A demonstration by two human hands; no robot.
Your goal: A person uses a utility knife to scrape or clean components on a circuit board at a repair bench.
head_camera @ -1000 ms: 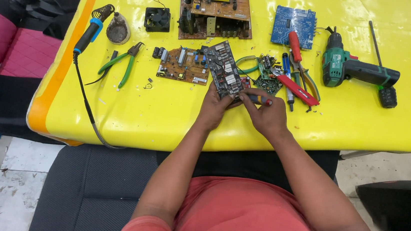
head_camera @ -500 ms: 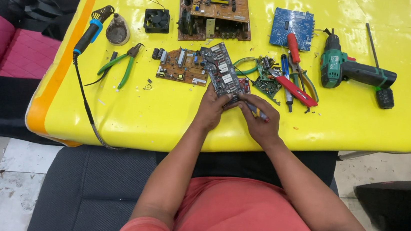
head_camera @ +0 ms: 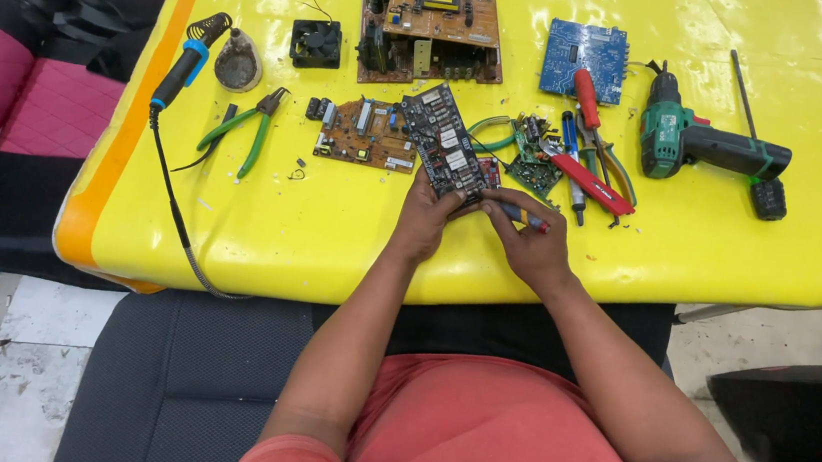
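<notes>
On the yellow surface [head_camera: 262, 217], left of the dark circuit board [head_camera: 443, 142], lie a soldering iron [head_camera: 183, 68] and green pliers [head_camera: 245, 128], untouched. The left hand [head_camera: 425, 217] pinches the board's near end; the right hand [head_camera: 528, 240] pinches a small screwdriver [head_camera: 523, 216] beside it (work seemingly midway). Since earlier frames, the hands barely shifted.

Bright, even light from overhead; my desk [head_camera: 331, 223] throws white glare off its glossy yellow cover. Shadows stay soft and short. Everything looks sharp, edges slightly bowed.
</notes>
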